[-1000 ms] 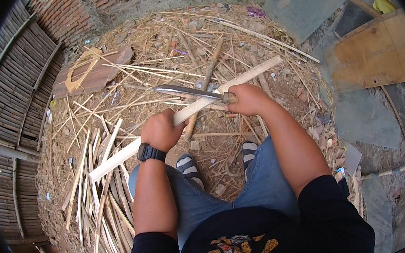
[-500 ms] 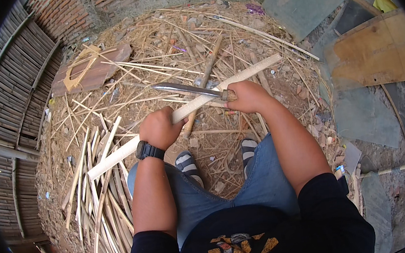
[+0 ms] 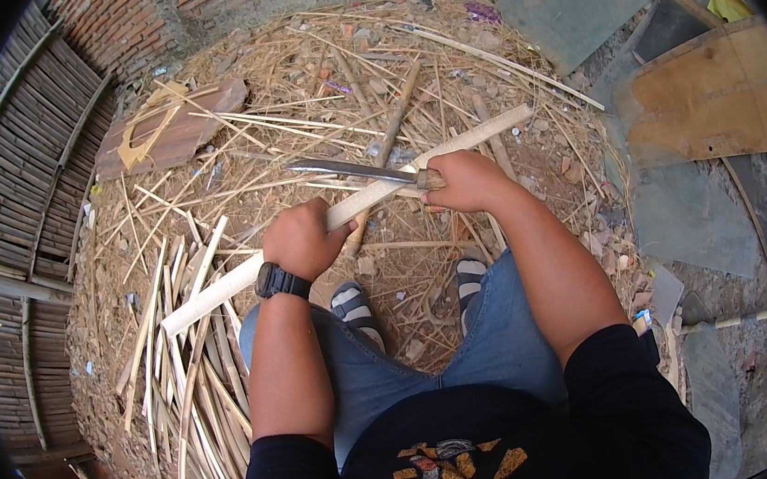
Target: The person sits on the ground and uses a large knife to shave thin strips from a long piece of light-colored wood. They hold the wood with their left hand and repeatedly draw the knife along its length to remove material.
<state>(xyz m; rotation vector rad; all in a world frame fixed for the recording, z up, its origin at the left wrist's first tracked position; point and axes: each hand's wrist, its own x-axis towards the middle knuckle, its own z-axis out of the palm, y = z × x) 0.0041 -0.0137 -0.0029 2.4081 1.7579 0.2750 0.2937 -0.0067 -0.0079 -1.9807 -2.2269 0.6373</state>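
Note:
A long pale bamboo strip (image 3: 221,291) slants across in front of me, its near end low on the left and its far end up on the right. My left hand (image 3: 299,240) is closed around its middle. My right hand (image 3: 468,182) grips the wooden handle of a large knife (image 3: 353,170), whose blade points left and lies across the strip, close to the handle. Whether the edge bites into the strip, I cannot tell. The fingers' undersides are hidden in both hands.
Beside my left leg lies a pile of split bamboo strips (image 3: 195,381). A round stick (image 3: 398,112) and straw litter the ground ahead. A brown board (image 3: 203,118) lies at the far left, a bamboo wall (image 3: 9,185) along the left, and sheets (image 3: 705,98) on the right.
The strip has shifted very slightly to the lower left. Both hands keep their grip, and the knife stays almost in the same place.

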